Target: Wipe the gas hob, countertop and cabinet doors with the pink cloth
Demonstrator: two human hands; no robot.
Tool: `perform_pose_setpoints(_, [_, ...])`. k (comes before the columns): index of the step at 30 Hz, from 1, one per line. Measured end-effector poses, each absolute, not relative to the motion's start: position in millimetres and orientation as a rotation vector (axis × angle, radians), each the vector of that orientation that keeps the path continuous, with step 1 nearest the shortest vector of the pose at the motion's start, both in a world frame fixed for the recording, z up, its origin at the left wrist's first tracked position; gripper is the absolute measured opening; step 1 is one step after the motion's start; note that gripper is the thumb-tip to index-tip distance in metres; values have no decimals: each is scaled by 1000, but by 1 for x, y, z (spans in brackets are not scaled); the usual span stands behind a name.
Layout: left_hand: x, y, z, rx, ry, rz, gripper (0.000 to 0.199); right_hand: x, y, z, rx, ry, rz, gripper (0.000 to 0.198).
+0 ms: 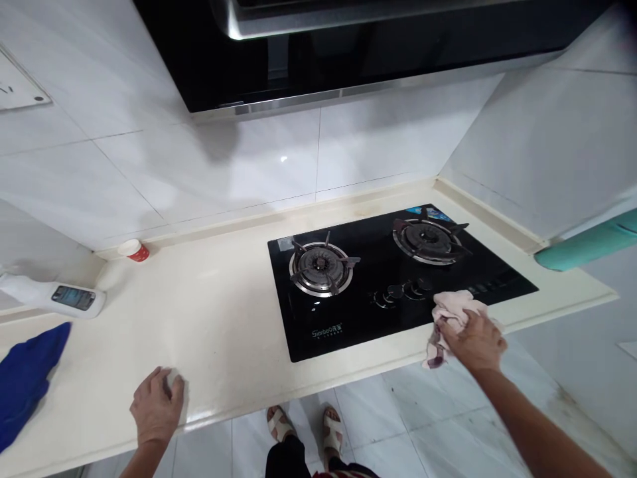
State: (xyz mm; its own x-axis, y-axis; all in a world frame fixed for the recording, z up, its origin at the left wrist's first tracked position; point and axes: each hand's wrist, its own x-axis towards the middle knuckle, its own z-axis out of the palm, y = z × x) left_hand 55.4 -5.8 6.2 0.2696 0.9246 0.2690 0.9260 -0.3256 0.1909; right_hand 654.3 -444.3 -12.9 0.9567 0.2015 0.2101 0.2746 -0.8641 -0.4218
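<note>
While the right hand point(478, 342) grasps a bunched, pale pink cloth point(454, 305), the cloth lies across the front edge of a black glass cooktop point(371, 262), toward its right end. The cloth's lower corner, marked with a dark purplish patch, reaches the front edge of the cream countertop point(213, 305). Just beyond the cloth, near the middle of the cooktop's front, are two black control knobs point(417, 289). Farther back sit two round burners with pronged supports, a left burner point(321, 265) and a right burner point(428, 239).

Well to the left, the left hand point(158, 406) is released, resting palm down near the counter's front edge with its fingers loosely curled. Past it, at the far left, lie a dark blue cloth point(30, 378) and a white bottle point(44, 292) tipped on its side. A red and white paper cup point(134, 250) is near the back wall. On the right, a green cylinder point(587, 244) meets the counter's edge. A black range hood point(378, 63) spans the top, and sandalled feet point(331, 428) stand on pale floor tiles point(368, 395) below.
</note>
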Motion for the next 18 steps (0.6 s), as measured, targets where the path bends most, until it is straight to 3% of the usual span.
perform_pose_setpoints(4, [56,-7,6,-2487,-1827,-528,46,590,-386,-22,-2730,-385,-280,62])
perform_pose_setpoints(10, [56,-7,7,-2487,-1887,-519,44,507,-343,-4,-2458,-1260,-128,40])
perform_pose_setpoints(18, [55,-4,6,-2483,-1966,-453,49,552,-276,15,-2427,-1239,66,54])
